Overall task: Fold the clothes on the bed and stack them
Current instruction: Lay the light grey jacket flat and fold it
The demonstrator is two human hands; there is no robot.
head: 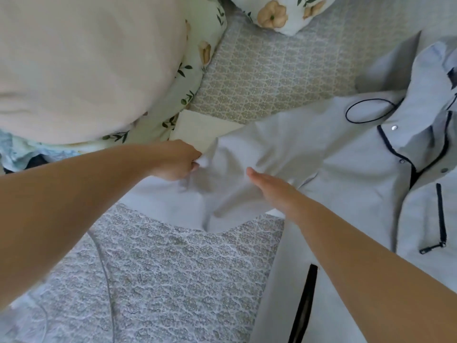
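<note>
We look down on a pale blue jacket spread across the right half of the bed, lying on a grey patterned bedspread. Its sleeve stretches leftward toward the middle. Our left hand pinches the cuff end of that sleeve, fingers curled around the cloth. Our right hand lies flat, fingers straight and together, palm down on the sleeve nearer the jacket body. Dark navy trim runs along the jacket front, with metal snaps beside it and a dark zip pocket on the right panel; a second dark zip opening shows at lower right. A thin dark cord loop lies near the collar. Just behind the left hand sits a folded cream cloth. At upper left a large cream pillow rests on floral bedding. We see no containers here.
</note>
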